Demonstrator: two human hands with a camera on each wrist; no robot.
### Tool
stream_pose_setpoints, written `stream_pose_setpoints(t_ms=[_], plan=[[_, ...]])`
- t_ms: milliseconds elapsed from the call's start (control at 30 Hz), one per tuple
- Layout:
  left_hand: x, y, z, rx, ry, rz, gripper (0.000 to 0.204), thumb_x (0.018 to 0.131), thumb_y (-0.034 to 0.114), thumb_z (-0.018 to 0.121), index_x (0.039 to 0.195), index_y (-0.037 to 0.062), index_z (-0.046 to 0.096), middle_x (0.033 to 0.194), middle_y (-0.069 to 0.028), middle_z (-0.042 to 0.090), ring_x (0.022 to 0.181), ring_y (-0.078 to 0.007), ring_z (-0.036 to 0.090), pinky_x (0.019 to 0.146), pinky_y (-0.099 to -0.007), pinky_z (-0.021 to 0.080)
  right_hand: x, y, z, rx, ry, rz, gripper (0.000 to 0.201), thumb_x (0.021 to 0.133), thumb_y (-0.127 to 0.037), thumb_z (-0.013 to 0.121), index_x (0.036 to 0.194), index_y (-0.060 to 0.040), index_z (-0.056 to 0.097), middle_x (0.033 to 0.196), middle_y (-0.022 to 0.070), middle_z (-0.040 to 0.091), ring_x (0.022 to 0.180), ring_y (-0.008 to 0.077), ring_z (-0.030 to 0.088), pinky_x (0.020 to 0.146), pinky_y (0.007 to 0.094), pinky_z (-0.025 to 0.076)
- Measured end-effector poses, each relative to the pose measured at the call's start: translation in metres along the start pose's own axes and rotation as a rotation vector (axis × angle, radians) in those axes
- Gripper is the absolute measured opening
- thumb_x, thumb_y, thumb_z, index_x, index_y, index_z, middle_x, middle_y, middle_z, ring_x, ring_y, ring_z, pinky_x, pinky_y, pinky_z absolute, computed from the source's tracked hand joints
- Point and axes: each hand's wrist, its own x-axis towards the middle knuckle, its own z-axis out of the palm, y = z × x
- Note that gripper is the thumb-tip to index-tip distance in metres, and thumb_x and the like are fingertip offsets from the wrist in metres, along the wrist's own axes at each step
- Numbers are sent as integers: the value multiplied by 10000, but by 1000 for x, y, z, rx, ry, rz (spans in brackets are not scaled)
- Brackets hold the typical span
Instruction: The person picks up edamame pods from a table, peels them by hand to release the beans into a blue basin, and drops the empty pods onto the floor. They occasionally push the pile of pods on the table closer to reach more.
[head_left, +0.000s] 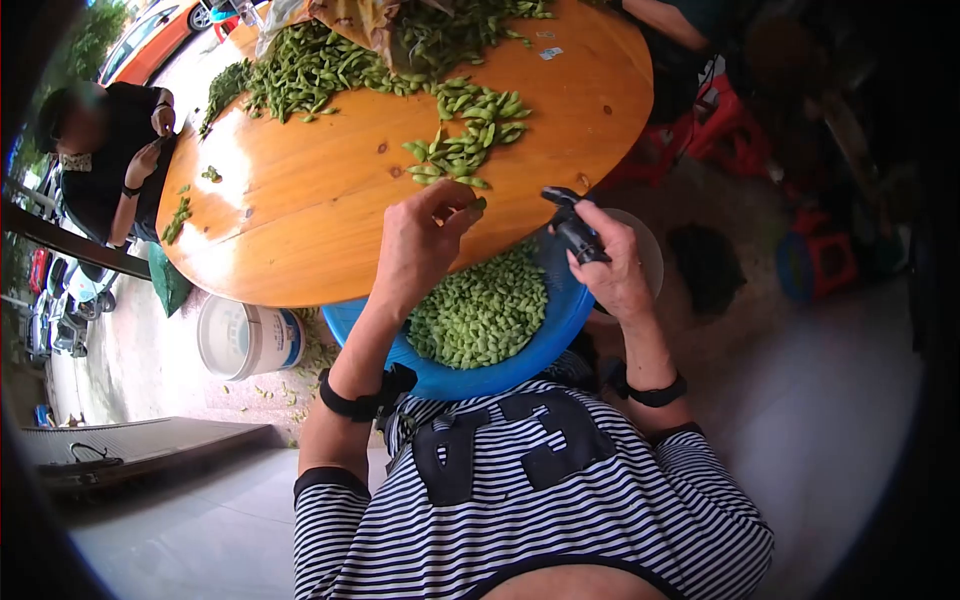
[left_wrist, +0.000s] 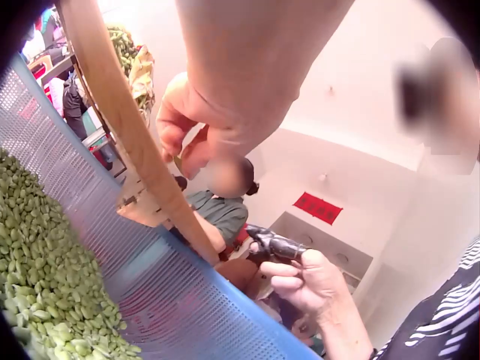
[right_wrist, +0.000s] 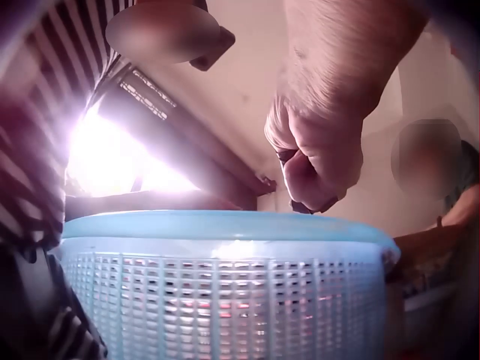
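My left hand (head_left: 420, 232) is raised above the near edge of the wooden table, pinching a small green pod (head_left: 478, 204) between thumb and fingertips. Across from it, my right hand (head_left: 618, 262) is held over the right rim of a blue plastic basket (head_left: 455, 383). Black covers (head_left: 580, 238) sit on its thumb and forefinger, both stretched forward; the other fingers curl in the left wrist view. Below both hands, shelled green soybeans (head_left: 478, 312) fill the basket. Just beyond my left hand lies a loose group of soybean pods (head_left: 465, 140).
A big heap of pods (head_left: 310, 70) covers the far side of the round table (head_left: 330, 190). One person (head_left: 120, 160) sits at the left, another (left_wrist: 221, 214) across to the right. A white bucket (head_left: 235, 335) stands on the floor at left, red stools (head_left: 725, 130) at right.
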Motion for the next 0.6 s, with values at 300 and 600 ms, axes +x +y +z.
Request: stream_pose_setpoints(t_ms=[300,600], plan=[[-36,-6,10,-731,-49,-184,115,836,-22,679,876,34,587,739,45,587,632,-7,488,542,-175,384,-3,-1,43,642,-302,241,246,834,82,365,968,56,570,629,-15,428,497,42,350,410,207,287],[-46,-10,28,-657,60,-46,103,834,-46,667,873,24,602,771,24,604,657,-29,509,563,-182,406,-7,5,39,630,-283,236,319,788,91,360,1032,90,567,634,-5,432,503,42,355,416,195,302]])
